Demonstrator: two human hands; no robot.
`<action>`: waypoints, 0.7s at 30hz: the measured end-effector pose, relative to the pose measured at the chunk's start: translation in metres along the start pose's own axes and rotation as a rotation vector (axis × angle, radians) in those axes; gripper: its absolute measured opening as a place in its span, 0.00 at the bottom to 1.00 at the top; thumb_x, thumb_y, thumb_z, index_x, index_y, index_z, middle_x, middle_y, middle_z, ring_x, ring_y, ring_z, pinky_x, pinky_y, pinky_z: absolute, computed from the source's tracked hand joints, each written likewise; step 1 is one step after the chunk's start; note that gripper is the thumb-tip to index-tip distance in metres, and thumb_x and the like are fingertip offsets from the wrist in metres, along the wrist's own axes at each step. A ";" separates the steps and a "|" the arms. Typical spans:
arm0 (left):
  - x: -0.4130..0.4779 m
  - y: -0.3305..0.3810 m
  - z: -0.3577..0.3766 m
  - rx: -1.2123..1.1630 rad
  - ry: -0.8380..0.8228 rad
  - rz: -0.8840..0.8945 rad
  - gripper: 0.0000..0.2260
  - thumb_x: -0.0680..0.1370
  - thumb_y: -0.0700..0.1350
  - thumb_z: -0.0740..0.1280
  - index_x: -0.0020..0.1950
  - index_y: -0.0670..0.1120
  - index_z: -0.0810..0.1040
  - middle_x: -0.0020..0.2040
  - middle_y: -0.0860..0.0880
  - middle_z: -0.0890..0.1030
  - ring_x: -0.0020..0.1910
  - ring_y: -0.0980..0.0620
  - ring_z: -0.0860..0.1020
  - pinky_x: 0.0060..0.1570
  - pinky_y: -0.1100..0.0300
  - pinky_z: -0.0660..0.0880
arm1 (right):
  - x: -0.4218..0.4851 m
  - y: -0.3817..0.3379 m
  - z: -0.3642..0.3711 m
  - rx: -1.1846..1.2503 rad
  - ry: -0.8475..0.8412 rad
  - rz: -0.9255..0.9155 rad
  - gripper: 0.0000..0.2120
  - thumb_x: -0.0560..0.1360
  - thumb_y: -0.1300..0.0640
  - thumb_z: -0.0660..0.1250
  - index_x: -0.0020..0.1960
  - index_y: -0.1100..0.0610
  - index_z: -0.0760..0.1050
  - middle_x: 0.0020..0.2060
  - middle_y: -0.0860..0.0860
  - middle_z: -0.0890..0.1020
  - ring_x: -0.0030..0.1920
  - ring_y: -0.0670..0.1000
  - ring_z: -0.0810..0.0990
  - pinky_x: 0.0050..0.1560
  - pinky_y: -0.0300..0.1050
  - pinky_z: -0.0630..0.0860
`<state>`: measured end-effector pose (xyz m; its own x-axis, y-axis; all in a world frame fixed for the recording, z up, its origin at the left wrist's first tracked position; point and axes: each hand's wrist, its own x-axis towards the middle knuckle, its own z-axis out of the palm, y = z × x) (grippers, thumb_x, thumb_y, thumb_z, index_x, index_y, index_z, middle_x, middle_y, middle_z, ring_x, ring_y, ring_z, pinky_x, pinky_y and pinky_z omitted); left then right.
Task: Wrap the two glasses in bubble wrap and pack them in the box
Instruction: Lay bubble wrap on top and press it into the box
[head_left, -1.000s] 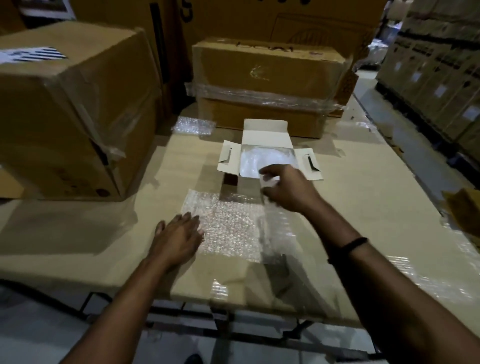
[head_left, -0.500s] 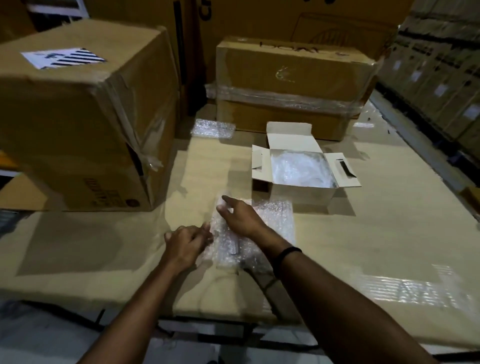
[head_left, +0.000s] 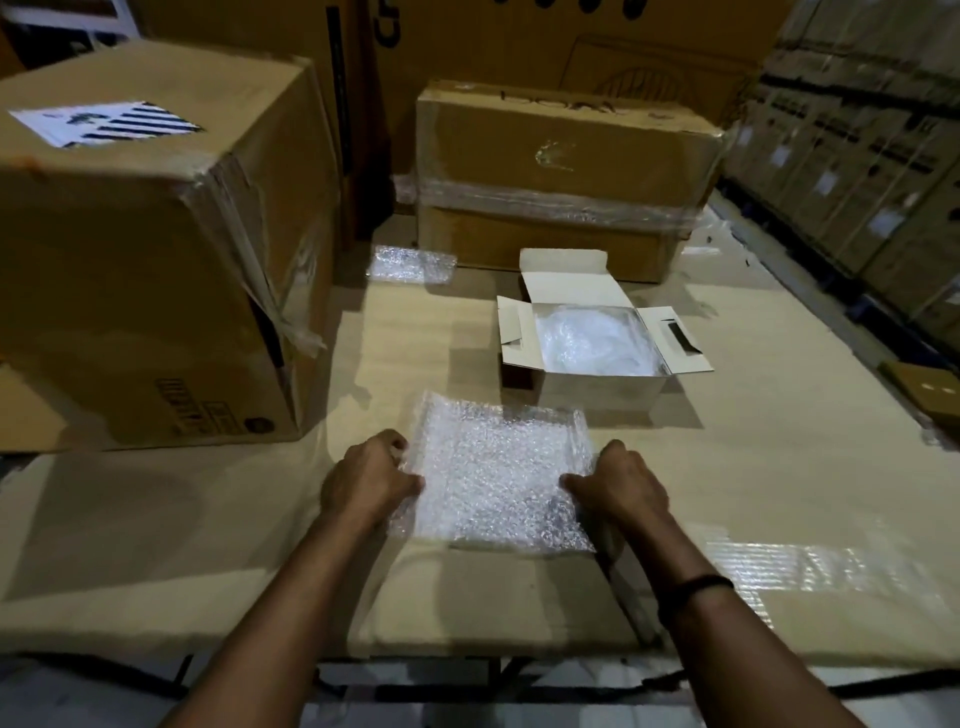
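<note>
bubble wrap (head_left: 498, 483) | between left hand (head_left: 366, 480), right hand (head_left: 618, 488); edges gripped

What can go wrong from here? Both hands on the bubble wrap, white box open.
1. Left hand and right hand grip only the side edges of the clear bubble wrap sheet; no glass shows on it, so it may shift during loading.
2. The small white cardboard box already looks full of clear wrapping; a second bundle may fit tightly.
3. The sheet lies near the cardboard-covered table's front edge; a glass could roll off.
</note>
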<state>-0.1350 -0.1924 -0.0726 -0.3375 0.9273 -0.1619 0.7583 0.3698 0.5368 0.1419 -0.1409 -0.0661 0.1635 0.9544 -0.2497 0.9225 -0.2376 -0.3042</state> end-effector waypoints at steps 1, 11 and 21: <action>0.001 -0.002 0.000 0.056 0.021 0.010 0.31 0.67 0.53 0.77 0.68 0.51 0.70 0.60 0.46 0.79 0.57 0.44 0.78 0.53 0.53 0.75 | 0.001 0.000 0.002 0.005 -0.004 0.005 0.25 0.68 0.39 0.71 0.53 0.56 0.70 0.52 0.54 0.78 0.52 0.58 0.79 0.43 0.45 0.70; -0.006 0.023 0.020 0.088 0.064 0.528 0.25 0.71 0.50 0.63 0.69 0.58 0.73 0.69 0.53 0.70 0.69 0.48 0.65 0.62 0.54 0.57 | 0.008 -0.002 -0.019 0.603 0.026 -0.213 0.11 0.69 0.60 0.75 0.40 0.55 0.72 0.32 0.52 0.79 0.31 0.52 0.77 0.32 0.49 0.75; 0.037 0.113 0.028 -0.554 -0.180 0.368 0.35 0.66 0.52 0.79 0.70 0.47 0.72 0.64 0.49 0.77 0.63 0.48 0.74 0.64 0.51 0.70 | 0.020 -0.013 -0.102 0.297 -0.231 -0.551 0.12 0.69 0.63 0.77 0.48 0.55 0.76 0.36 0.50 0.83 0.29 0.42 0.78 0.32 0.37 0.72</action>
<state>-0.0460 -0.1150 -0.0409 0.0215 0.9998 0.0028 0.3932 -0.0110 0.9194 0.1688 -0.1000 0.0268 -0.4141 0.8952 -0.1651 0.7085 0.2031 -0.6759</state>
